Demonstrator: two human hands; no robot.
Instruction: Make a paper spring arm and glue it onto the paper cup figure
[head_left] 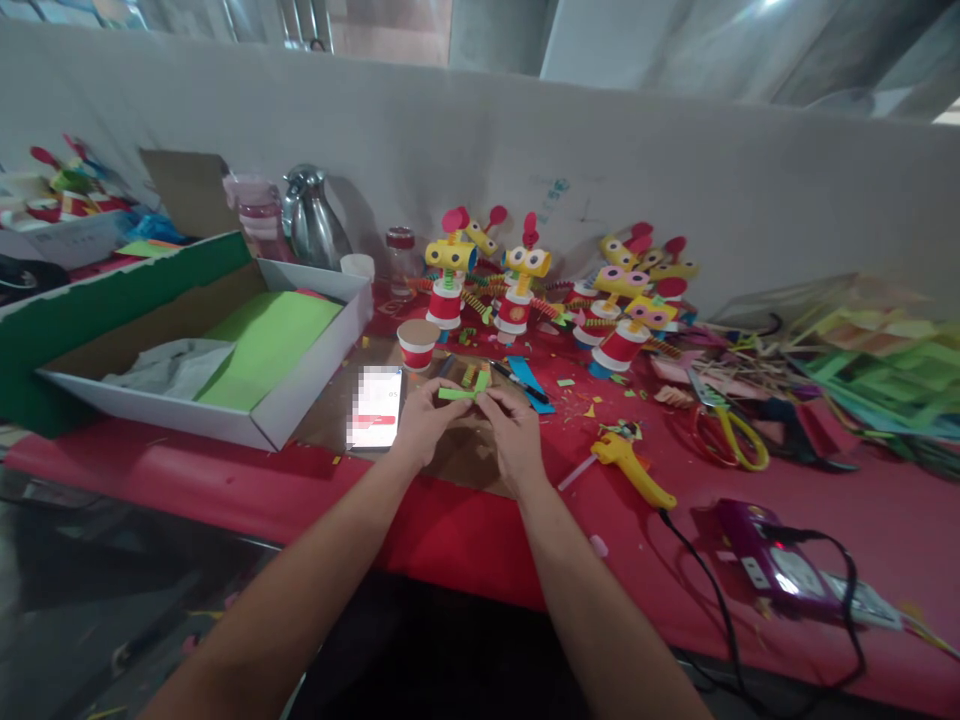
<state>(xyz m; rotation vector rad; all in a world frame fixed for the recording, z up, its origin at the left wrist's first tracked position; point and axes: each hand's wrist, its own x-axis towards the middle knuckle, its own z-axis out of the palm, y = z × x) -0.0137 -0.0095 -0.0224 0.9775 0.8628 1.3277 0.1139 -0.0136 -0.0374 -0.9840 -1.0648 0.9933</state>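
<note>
Between my two hands are light green paper strips (455,394), crossing at an angle above a brown cardboard sheet (469,462). The fingers of my left hand (424,420) pinch one strip. My right hand (513,430) pinches the strips where they meet. Just beyond the fingers lies a small folded yellow-and-green paper piece (470,374). A red and white paper cup (418,345) with a brown top stands behind my left hand. Left of that hand lies a phone (376,408) with a lit screen. A black pen (517,380) and a blue paper strip (531,383) lie beyond my right hand.
Several paper-cup figures (516,290) stand at the back. A white box (300,385) with green paper is at left. A yellow glue gun (634,470), scissors (727,425), a purple power box (776,555) with black cables and a paper pile (885,350) occupy the right.
</note>
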